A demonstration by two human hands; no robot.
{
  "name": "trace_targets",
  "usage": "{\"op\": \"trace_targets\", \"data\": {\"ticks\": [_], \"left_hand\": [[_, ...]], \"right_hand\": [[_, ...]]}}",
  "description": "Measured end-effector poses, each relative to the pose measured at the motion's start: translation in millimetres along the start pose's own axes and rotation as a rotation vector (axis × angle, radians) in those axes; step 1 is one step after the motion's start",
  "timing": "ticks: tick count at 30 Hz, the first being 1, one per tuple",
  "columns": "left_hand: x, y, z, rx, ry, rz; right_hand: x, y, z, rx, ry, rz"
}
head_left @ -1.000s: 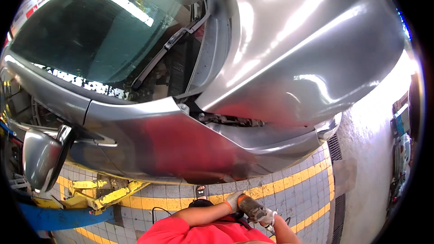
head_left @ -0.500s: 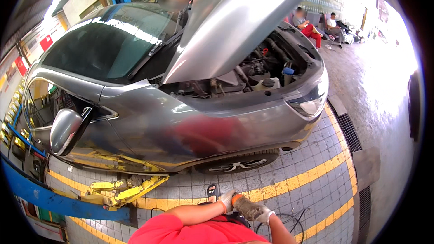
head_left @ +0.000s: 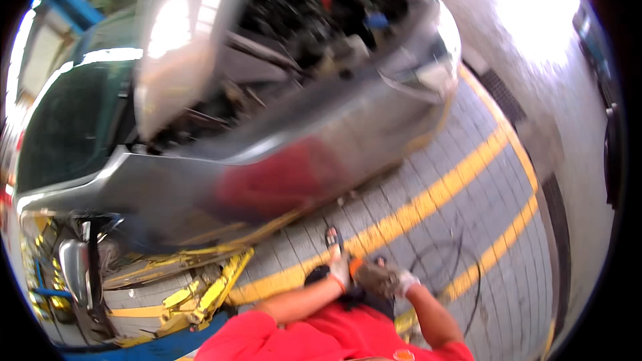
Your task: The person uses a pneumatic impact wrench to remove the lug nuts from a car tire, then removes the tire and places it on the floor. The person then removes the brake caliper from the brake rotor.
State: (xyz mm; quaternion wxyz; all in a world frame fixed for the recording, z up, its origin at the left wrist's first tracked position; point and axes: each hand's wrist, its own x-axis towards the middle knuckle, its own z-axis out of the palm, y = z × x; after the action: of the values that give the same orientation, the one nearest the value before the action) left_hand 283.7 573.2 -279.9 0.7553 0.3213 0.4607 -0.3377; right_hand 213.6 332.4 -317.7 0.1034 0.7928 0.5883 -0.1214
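The tool (head_left: 376, 277), with an orange end and a grimy brown body, lies in front of the lower torso, between the two gloved hands and slanting down toward the right. The right grip (head_left: 404, 283) is grasping the brown body at its lower end. The left grip (head_left: 340, 271) sits against the orange end at the upper left; blur hides whether its fingers are wrapped round it, so I cannot tell. Both forearms come inward from a red shirt (head_left: 321, 337), and a sandalled foot (head_left: 332, 235) shows just beyond the left grip. The grey car (head_left: 354, 120) stands ahead and to the left, its hood (head_left: 177, 40) raised over the engine bay (head_left: 304, 23); a red patch (head_left: 271, 177) marks the near fender. The car's lower edge runs obliquely, well apart from the tool, with a strip of tiled floor (head_left: 394, 190) between. On the left, a yellow lift arm (head_left: 217, 294) reaches in under the car, near the left forearm, bounding that side. On the right, the tiles spread from the right grip to a dark drain grate (head_left: 556, 234), crossed by yellow stripes (head_left: 414, 212) and a looped black cable (head_left: 477, 297) near the right forearm.
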Motion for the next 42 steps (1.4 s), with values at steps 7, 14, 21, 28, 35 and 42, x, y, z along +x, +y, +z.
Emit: {"op": "trace_targets", "data": {"ticks": [7, 14, 21, 28, 35, 42], "left_hand": [[22, 78, 44, 0.107, -0.02, 0.126], [167, 34, -10, 0.067, -0.006, 0.009], [325, 26, -11, 0.234, 0.016, -0.013], [450, 65, -31, 0.332, -0.034, 0.24], [499, 86, -43, 0.233, -0.013, 0.408], [504, 93, -75, 0.086, -0.168, 0.508]], "right_hand": [[54, 65, -24, 1.454, 0.404, 0.719], [88, 54, 105, 1.19, 0.431, 0.842], [133, 91, 262, 1.137, 0.489, 0.958], [201, 155, 367, 1.062, 0.683, 0.939], [257, 203, 434, 0.953, 0.881, 0.804], [284, 199, 438, 0.879, 1.008, 0.732]]}}
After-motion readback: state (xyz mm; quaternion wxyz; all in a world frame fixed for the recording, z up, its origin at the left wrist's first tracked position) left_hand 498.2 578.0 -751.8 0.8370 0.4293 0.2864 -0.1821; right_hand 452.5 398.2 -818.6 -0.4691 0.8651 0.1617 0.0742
